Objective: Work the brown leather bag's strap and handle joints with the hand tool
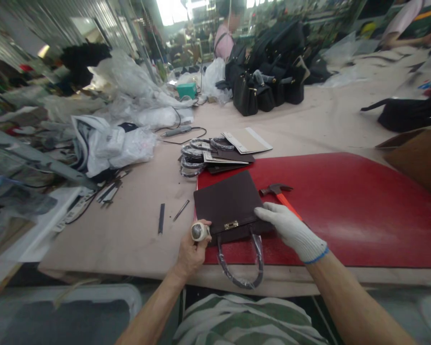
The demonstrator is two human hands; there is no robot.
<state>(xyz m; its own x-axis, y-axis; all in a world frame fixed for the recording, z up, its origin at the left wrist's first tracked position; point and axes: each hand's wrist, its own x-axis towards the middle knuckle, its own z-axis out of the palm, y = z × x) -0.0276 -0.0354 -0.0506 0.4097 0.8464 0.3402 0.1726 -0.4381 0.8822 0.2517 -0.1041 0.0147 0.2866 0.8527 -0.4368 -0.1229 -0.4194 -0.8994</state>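
A dark brown handbag panel [230, 199] with a gold clasp [232, 224] lies at the near left of a red mat [359, 206]. Its plastic-wrapped handle [241, 282] hangs toward me over the table edge. My left hand [194, 247], bare, is closed around a whitish, round-ended object [200, 231] at the panel's lower left corner; most of that object is hidden. In a white knit glove, my right hand [290, 227] grips the panel's right edge. Just beyond that hand rests a claw hammer [282, 195] with an orange handle.
Left of the mat lie a dark flat strip [161, 218] and a thin metal rod [181, 210]. Stacked panels with wrapped handles [192, 160] sit beyond the panel. Black bags [246, 93] stand farther back, plastic wrapping [129, 143] lies left, and people [224, 40] are in the background.
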